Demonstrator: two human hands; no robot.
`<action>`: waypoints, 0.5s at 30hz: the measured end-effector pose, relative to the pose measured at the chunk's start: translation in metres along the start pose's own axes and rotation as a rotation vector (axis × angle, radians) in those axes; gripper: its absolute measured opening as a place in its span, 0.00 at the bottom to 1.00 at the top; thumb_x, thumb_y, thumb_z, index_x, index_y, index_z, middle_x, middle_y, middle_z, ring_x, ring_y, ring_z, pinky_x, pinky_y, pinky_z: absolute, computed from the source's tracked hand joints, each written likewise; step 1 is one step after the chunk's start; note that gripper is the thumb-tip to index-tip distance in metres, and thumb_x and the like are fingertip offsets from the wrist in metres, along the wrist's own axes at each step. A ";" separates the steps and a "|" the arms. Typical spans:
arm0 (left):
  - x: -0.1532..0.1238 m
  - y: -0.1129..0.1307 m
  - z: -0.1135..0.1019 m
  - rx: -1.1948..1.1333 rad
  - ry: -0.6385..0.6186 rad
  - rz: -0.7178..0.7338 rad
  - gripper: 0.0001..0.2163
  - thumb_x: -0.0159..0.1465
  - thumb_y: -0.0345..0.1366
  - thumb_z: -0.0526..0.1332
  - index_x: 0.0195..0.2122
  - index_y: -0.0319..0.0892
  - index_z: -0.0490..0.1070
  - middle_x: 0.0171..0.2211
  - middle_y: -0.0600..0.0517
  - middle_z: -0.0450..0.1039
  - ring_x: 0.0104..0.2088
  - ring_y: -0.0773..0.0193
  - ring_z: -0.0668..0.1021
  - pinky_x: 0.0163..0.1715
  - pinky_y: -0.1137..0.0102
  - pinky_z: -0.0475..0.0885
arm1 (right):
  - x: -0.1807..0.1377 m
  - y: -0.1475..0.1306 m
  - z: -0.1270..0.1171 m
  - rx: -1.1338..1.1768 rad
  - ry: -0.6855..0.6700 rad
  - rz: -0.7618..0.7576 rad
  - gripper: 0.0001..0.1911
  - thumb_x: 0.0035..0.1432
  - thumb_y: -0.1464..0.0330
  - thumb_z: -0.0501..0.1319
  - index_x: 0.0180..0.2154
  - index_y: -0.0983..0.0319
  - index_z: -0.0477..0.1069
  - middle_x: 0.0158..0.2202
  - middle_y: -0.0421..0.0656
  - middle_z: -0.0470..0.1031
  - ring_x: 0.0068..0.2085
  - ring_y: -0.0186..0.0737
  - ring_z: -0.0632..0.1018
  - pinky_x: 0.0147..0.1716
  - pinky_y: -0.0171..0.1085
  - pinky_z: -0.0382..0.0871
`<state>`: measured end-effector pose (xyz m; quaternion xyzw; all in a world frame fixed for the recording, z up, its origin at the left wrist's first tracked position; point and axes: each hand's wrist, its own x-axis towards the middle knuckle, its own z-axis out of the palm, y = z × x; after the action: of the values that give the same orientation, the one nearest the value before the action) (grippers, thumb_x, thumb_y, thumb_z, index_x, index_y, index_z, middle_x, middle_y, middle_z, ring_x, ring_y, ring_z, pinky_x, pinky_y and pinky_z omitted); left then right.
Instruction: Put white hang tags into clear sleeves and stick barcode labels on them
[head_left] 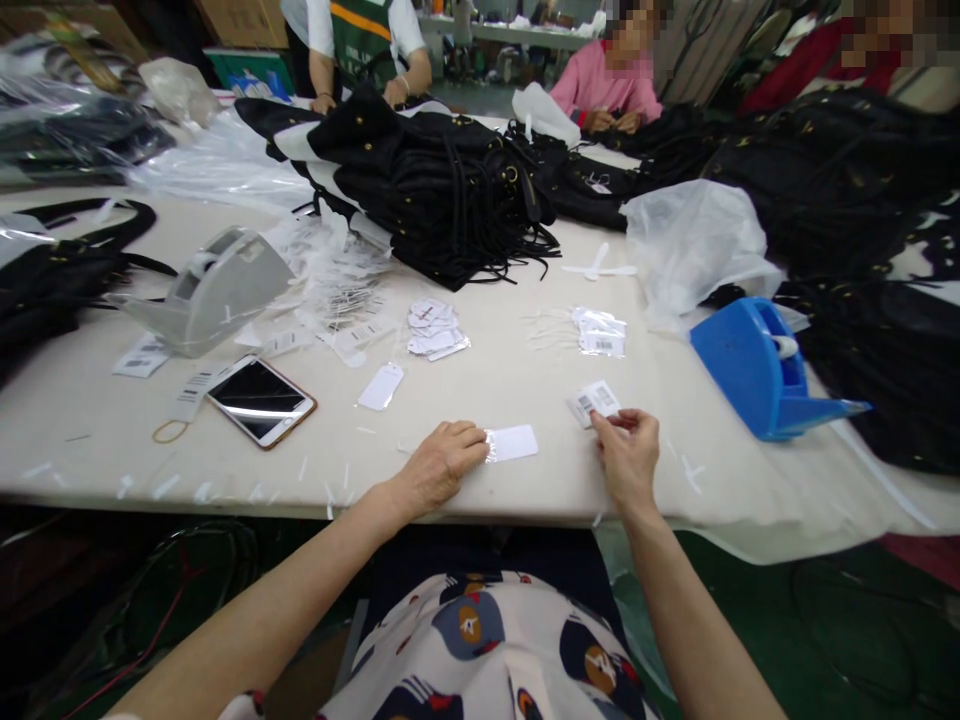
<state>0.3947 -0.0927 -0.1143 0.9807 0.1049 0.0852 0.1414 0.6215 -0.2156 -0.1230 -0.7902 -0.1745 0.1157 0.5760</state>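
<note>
My left hand [442, 462] rests on the white table [480, 390] near its front edge, fingers closed on the clear-sleeved end of a blank white tag [514, 442]. My right hand [628, 452] lies a little to the right, fingertips pinched on the corner of a small barcode label [595, 400] lying flat on the table. Between and beyond the hands lie a loose white hang tag [381, 386], a small pile of round-cornered tags [433, 328] and a bundle of barcode labels in clear sleeves [600, 333].
A smartphone [260, 400] and a grey tape dispenser [214, 290] lie at the left, a blue tape dispenser [765, 370] at the right. Black bags [442, 190] and clear plastic bags [694, 245] are heaped across the back. Other people work at the far side.
</note>
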 end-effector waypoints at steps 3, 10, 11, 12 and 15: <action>0.001 -0.001 0.001 -0.025 -0.008 -0.017 0.14 0.59 0.22 0.48 0.40 0.40 0.69 0.43 0.47 0.70 0.45 0.61 0.68 0.41 0.67 0.62 | 0.015 0.004 0.004 0.173 -0.041 0.136 0.27 0.39 0.59 0.67 0.37 0.60 0.56 0.24 0.34 0.66 0.17 0.30 0.66 0.14 0.29 0.55; 0.013 0.022 -0.020 -0.287 0.323 -0.190 0.11 0.60 0.32 0.54 0.44 0.39 0.67 0.43 0.45 0.69 0.46 0.59 0.68 0.47 0.62 0.62 | -0.021 -0.029 0.009 0.288 -0.262 -0.174 0.21 0.46 0.64 0.65 0.39 0.61 0.59 0.26 0.37 0.71 0.21 0.28 0.67 0.20 0.29 0.60; 0.018 0.029 -0.025 -0.380 0.382 -0.251 0.13 0.59 0.35 0.57 0.45 0.39 0.67 0.43 0.45 0.69 0.46 0.58 0.68 0.47 0.61 0.62 | -0.031 -0.033 0.008 0.267 -0.314 -0.223 0.20 0.47 0.65 0.64 0.41 0.61 0.59 0.28 0.38 0.72 0.22 0.29 0.68 0.21 0.30 0.61; 0.023 0.035 -0.030 -0.496 0.404 -0.307 0.15 0.56 0.37 0.59 0.45 0.40 0.67 0.43 0.45 0.69 0.46 0.58 0.69 0.46 0.62 0.63 | -0.040 -0.036 0.006 0.240 -0.363 -0.265 0.20 0.48 0.66 0.63 0.42 0.60 0.58 0.28 0.38 0.72 0.23 0.30 0.68 0.22 0.31 0.61; 0.038 0.050 -0.034 -0.899 0.331 -0.428 0.13 0.53 0.38 0.63 0.39 0.40 0.70 0.37 0.49 0.72 0.38 0.61 0.72 0.40 0.67 0.67 | -0.059 -0.039 0.001 0.166 -0.485 -0.369 0.20 0.51 0.68 0.62 0.45 0.59 0.58 0.26 0.36 0.70 0.24 0.31 0.69 0.23 0.32 0.61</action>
<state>0.4334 -0.1225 -0.0621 0.7532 0.2769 0.2447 0.5442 0.5612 -0.2281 -0.0873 -0.6448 -0.4370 0.2080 0.5916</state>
